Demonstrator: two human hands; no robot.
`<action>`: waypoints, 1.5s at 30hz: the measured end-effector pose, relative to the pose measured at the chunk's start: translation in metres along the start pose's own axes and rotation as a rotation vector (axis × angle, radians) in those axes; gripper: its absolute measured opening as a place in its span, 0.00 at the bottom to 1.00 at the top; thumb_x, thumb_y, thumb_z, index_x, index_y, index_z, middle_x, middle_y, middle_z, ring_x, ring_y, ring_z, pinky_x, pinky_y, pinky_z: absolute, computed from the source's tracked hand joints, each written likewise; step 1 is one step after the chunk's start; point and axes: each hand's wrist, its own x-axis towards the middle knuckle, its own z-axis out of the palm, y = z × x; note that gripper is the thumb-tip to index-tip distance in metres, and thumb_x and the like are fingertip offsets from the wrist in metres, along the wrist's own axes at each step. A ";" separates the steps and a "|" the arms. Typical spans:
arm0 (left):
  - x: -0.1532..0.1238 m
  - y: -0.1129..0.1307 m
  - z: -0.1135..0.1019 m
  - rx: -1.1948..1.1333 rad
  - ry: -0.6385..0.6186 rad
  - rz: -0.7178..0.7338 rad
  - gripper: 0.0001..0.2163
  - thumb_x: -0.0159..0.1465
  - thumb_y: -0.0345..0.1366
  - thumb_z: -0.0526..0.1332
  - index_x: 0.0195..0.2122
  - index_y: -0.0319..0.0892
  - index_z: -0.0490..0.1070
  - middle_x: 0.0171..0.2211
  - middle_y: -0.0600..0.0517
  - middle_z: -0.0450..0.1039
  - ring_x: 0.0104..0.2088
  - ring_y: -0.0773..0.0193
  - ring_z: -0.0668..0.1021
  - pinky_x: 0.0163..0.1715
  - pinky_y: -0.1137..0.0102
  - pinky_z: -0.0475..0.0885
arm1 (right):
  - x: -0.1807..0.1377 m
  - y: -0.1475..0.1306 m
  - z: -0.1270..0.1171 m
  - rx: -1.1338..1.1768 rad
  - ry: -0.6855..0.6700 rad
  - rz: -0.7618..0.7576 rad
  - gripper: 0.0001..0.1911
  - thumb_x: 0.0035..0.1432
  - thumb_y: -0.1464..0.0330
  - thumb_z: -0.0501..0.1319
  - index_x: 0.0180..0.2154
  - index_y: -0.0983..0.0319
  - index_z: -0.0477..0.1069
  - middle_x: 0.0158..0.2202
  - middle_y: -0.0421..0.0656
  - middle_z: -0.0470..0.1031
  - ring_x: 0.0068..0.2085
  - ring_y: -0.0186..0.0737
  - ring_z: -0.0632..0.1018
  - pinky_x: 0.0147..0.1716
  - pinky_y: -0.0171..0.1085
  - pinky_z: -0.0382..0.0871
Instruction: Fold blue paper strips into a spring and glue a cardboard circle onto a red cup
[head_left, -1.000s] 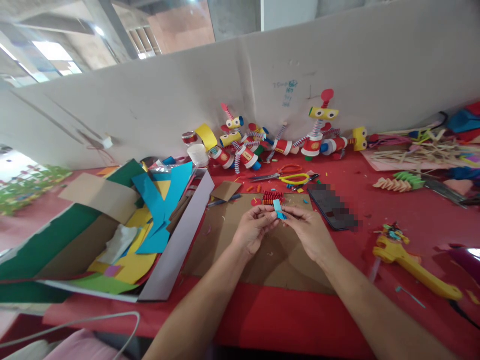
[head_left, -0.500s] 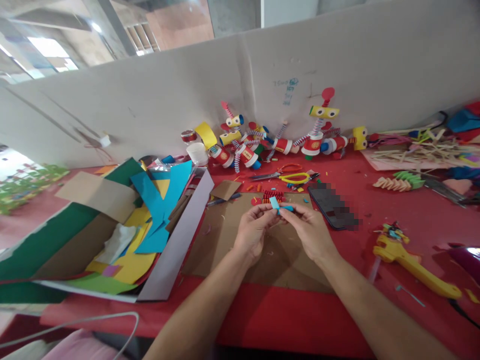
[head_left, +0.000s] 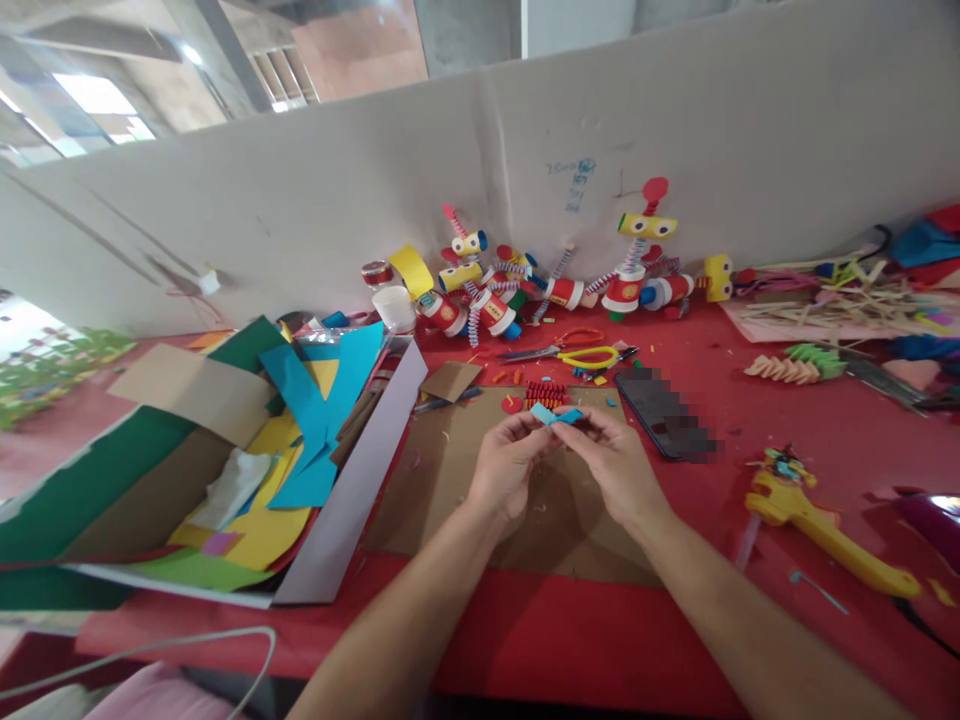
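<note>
Between the fingertips of both hands is a small blue paper strip [head_left: 568, 416], folded, with a paler blue end sticking out to the left. My left hand [head_left: 508, 462] pinches it from the left, thumb toward me. From the other side my right hand [head_left: 611, 458] pinches it too, and the two thumbs nearly meet. Both hands hover over a brown cardboard sheet [head_left: 431, 485]. Just beyond the fingers lie a folded red paper spring [head_left: 545, 392] and a red paper disc [head_left: 511, 404].
A box [head_left: 360, 500] of coloured paper stands at left. Scissors with yellow and red handles [head_left: 589, 357] and a dark phone [head_left: 664, 415] lie beyond my hands. At right is a yellow glue gun [head_left: 832, 535]. Several paper-cup figures [head_left: 624, 290] line the grey partition [head_left: 300, 200].
The pale end of the blue paper strip has tipped from upright down to the left. The blue end on the right is raised a little. Both hands keep their pinch.
</note>
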 end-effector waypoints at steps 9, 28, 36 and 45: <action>-0.007 0.002 0.008 -0.013 0.012 0.111 0.09 0.48 0.31 0.68 0.31 0.39 0.73 0.30 0.53 0.75 0.32 0.69 0.76 0.39 0.72 0.69 | -0.001 0.005 0.002 0.033 -0.103 -0.024 0.10 0.52 0.62 0.63 0.38 0.57 0.76 0.42 0.42 0.75 0.45 0.42 0.73 0.48 0.41 0.63; 0.001 0.017 -0.007 0.531 -0.180 0.355 0.06 0.49 0.31 0.68 0.30 0.45 0.79 0.35 0.48 0.73 0.38 0.62 0.74 0.42 0.69 0.67 | -0.001 0.001 -0.005 0.114 -0.129 0.154 0.11 0.42 0.59 0.68 0.25 0.60 0.76 0.25 0.39 0.74 0.30 0.37 0.70 0.35 0.37 0.62; 0.009 0.010 -0.012 0.480 -0.177 0.390 0.03 0.51 0.33 0.67 0.29 0.45 0.78 0.37 0.49 0.70 0.39 0.62 0.72 0.43 0.69 0.66 | -0.001 -0.003 -0.002 0.361 -0.072 0.306 0.11 0.40 0.65 0.71 0.28 0.60 0.76 0.28 0.41 0.76 0.30 0.36 0.74 0.33 0.37 0.66; 0.013 0.002 -0.017 0.524 -0.159 0.348 0.03 0.54 0.35 0.65 0.27 0.42 0.78 0.29 0.51 0.73 0.33 0.64 0.74 0.38 0.71 0.68 | -0.004 -0.002 0.002 0.371 0.023 0.205 0.10 0.40 0.66 0.71 0.29 0.59 0.76 0.28 0.38 0.77 0.29 0.33 0.74 0.31 0.34 0.67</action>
